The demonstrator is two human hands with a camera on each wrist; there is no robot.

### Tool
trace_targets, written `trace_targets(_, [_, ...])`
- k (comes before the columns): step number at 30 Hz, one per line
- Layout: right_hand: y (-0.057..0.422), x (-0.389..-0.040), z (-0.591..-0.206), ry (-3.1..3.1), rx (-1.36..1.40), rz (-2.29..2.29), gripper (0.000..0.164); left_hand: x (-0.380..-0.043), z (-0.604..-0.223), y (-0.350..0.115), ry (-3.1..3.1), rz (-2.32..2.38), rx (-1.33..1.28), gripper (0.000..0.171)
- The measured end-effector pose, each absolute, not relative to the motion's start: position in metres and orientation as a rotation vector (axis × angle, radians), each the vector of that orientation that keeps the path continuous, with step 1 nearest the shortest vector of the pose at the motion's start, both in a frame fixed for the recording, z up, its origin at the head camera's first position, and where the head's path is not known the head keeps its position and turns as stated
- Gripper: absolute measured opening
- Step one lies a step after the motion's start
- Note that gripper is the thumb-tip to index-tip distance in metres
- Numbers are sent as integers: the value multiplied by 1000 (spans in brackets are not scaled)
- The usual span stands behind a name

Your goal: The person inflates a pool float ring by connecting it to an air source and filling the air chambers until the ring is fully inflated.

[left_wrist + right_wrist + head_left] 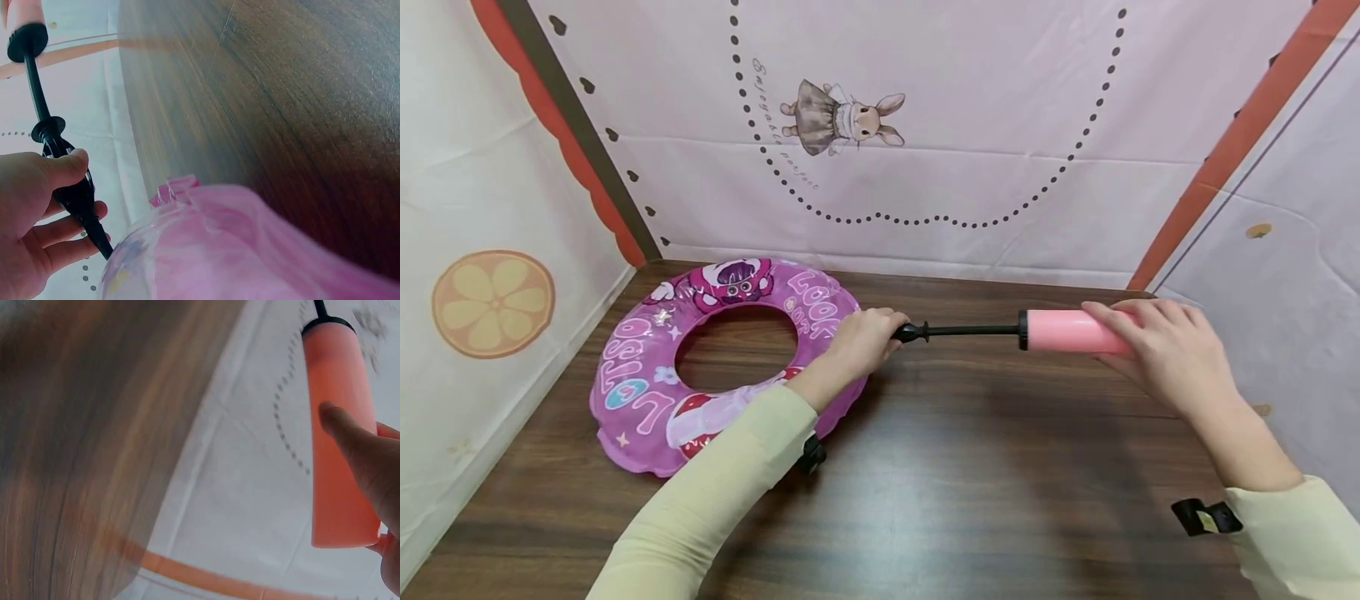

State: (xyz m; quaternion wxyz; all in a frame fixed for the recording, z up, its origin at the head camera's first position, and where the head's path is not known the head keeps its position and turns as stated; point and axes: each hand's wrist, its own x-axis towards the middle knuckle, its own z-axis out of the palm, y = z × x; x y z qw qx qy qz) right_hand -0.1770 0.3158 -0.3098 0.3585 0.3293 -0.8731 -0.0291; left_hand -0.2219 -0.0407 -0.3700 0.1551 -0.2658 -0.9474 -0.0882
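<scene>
A pink hand pump (1070, 331) with a black rod (973, 330) is held level above the table. My left hand (863, 340) grips the pump's black tapered end (78, 197) between thumb and fingers. In the left wrist view its thin tip reaches the purple inflatable swim ring (638, 379); whether it sits in a valve is hidden. On the other side, my right hand (1180, 358) holds the pink barrel (340, 444), thumb along one side and fingers behind. The ring is puffed up, with wrinkled edges, and lies at the left, partly under my left forearm.
The brown wood-grain table (925, 500) runs up to a printed fabric wall (962, 108) at the back. More fabric walls stand at the left (482, 192) and right (1292, 250). Black straps (1206, 518) show near both wrists.
</scene>
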Motion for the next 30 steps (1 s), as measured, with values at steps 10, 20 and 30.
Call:
trace_targets(10, [263, -188, -326, -2171, 942, -116, 55, -221, -369, -42, -2661, -263, -813, 26])
trace_targets(20, [221, -197, -335, -2109, 938, -126, 56, -219, -367, -43, -2643, -260, -823, 27])
trace_targets(30, [251, -189, -327, -2202, 975, -114, 68, -219, -365, -42, -2710, -223, -805, 28])
